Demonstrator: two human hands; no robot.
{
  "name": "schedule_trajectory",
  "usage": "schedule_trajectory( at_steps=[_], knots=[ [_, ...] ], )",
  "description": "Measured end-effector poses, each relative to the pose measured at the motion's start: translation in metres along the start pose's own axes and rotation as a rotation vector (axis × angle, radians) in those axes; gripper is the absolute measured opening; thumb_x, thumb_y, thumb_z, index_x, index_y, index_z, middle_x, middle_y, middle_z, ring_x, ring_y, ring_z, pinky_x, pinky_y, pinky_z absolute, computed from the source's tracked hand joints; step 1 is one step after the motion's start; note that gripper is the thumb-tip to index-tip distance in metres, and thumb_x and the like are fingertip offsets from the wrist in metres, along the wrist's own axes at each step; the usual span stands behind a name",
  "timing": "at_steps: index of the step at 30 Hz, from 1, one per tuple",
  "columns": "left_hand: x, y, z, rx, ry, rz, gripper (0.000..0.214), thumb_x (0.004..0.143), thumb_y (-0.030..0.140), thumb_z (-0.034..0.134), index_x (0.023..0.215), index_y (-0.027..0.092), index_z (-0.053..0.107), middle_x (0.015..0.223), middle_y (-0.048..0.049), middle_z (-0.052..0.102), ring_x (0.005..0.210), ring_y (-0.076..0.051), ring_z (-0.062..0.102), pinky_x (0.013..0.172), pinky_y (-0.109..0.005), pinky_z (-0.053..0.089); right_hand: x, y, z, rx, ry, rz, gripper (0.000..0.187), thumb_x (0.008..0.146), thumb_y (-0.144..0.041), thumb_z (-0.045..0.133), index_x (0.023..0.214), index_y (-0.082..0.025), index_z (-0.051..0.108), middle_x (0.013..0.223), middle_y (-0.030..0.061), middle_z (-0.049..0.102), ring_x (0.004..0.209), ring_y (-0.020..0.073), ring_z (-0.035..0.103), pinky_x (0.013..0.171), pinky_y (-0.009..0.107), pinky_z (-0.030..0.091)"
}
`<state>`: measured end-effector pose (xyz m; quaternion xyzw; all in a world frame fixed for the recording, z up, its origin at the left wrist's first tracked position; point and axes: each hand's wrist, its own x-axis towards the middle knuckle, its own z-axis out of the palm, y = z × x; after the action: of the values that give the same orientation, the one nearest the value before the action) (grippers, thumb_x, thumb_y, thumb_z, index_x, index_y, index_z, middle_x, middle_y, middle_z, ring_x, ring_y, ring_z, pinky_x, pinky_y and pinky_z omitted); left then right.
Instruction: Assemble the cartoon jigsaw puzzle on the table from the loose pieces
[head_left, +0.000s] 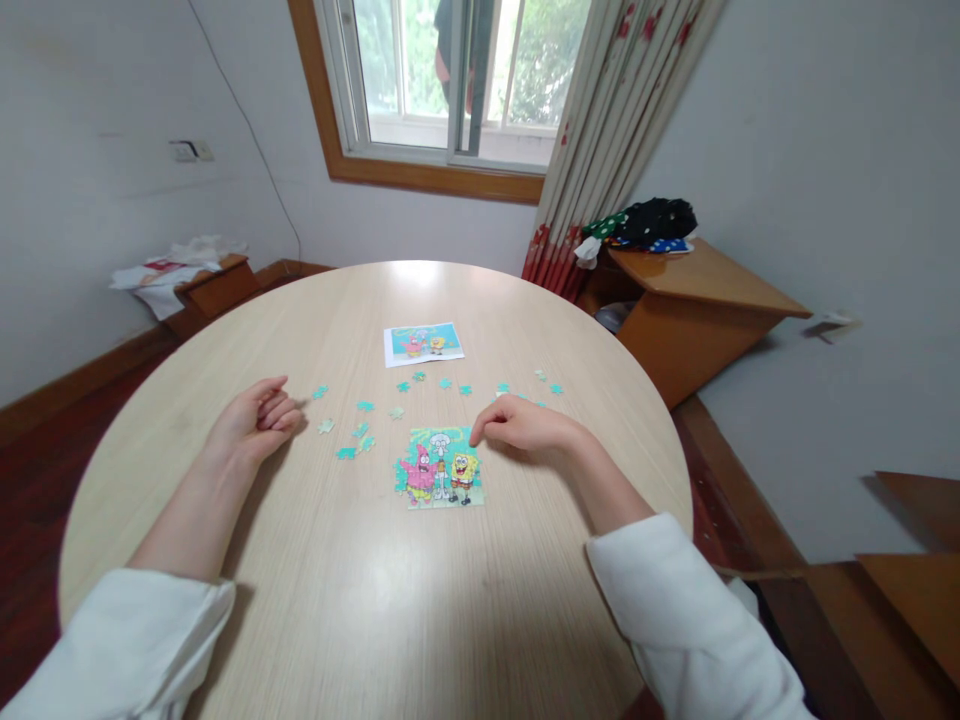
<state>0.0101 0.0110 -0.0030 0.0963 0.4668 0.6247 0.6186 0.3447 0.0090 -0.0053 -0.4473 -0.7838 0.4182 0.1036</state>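
On the table top: a round slab (pixel 360 620) of pale, wood-grain laminate with a soft sheen is seen, brightened at its far edge
Puzzle: a small, flat, nearly square jigsaw (pixel 441 468) of thin card is laid near the table's middle, between the two hands; three cartoon figures in pink, grey-green and yellow are printed on a teal ground, and its upper left corner is left ragged
Right hand: the hand (pixel 525 425) is rested on the table with fingers curled down and drawn together, the tips set at the puzzle's upper right corner; whether a piece is pinched under them cannot be told
Left hand: the hand (pixel 255 420) is loosely closed, fingers folded in, laid on the table well to the left of the puzzle; nothing is seen held
Loose pieces: small teal knobbed pieces (pixel 365 406) are scattered in a band beyond and to the left of the puzzle
Reference sheet: a glossy white-bordered rectangle (pixel 423 343) with the same cartoon print is laid farther away; any lettering is too small to be read
Sleeves: white, soft cloth cuffs (pixel 127 640) are pushed up both forearms
Curtain: pleated cream fabric (pixel 607 130) with red flowers is hung beside the wood-framed window (pixel 420 175)
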Motion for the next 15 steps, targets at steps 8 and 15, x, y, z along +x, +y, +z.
schedule_trajectory(
  at_steps=[8, 15],
  knots=[
    [-0.0001, 0.0015, -0.002, 0.012, -0.016, 0.005, 0.043, 0.083, 0.0, 0.045, 0.056, 0.02, 0.018, 0.041, 0.0105, 0.012, 0.032, -0.005, 0.012, 0.032, -0.021, 0.014, 0.0037, -0.0032, 0.0015, 0.007, 0.585, -0.081, 0.02, 0.079, -0.029, 0.055, 0.089, -0.016, 0.067, 0.054, -0.0059, 0.034, 0.054, 0.0109, 0.034, 0.058, 0.025, 0.032],
    [0.001, 0.0006, -0.0018, 0.012, 0.001, 0.013, 0.043, 0.084, 0.001, 0.044, 0.055, 0.021, 0.018, 0.039, 0.0106, 0.015, 0.03, -0.005, 0.013, 0.031, -0.021, 0.015, 0.0012, -0.0078, 0.0013, -0.242, 0.901, -0.187, 0.009, 0.078, -0.026, 0.052, 0.075, -0.02, 0.059, 0.08, 0.0048, 0.061, 0.084, 0.0199, 0.057, 0.088, 0.037, 0.039]
  ],
)
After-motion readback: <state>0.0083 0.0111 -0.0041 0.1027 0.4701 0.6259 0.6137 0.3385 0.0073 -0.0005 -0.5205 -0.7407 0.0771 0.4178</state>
